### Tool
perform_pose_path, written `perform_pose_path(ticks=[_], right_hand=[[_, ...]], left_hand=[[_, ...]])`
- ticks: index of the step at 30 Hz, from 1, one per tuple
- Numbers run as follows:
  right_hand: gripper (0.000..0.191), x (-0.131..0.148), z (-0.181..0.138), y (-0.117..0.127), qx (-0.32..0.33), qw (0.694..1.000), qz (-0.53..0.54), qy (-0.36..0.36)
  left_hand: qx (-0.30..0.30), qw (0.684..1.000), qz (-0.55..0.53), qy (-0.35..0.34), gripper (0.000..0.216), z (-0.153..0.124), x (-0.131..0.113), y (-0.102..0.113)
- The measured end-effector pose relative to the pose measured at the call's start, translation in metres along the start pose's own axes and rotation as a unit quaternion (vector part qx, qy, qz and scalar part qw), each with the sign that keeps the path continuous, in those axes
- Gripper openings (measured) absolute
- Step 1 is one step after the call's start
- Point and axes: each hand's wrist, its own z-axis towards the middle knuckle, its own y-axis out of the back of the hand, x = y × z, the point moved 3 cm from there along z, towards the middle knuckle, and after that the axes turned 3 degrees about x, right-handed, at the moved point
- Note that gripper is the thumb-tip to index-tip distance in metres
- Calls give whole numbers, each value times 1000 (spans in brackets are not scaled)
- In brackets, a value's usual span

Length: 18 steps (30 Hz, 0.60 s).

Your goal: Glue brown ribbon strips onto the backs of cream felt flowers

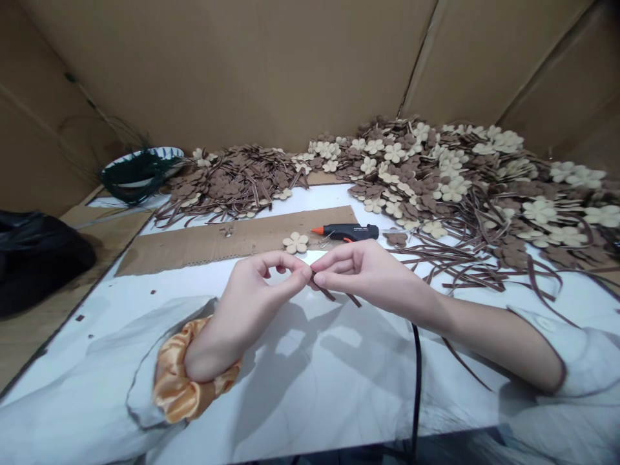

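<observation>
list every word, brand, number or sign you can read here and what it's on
No text can be read with certainty.
Black glue gun: small pale print on its body, too small and blurred to read.
Cardboard strip: dark marks, no legible lettering.
Bowl: blue pattern on the rim, no letters that I can make out.

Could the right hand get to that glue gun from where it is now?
Probably yes: the glue gun lies just beyond the right hand, and nothing seems to stand between them. Its fingertips are busy pinching a brown strip, though, so it would likely need to let go first.
</observation>
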Motion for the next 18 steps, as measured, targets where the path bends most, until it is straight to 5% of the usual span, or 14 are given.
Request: perform_pose_path(ticks=[18], right_hand=[[12,1,-1,-1,10,999,8,35]], left_hand=[[42,995,-84,12,26,1,7,-4]])
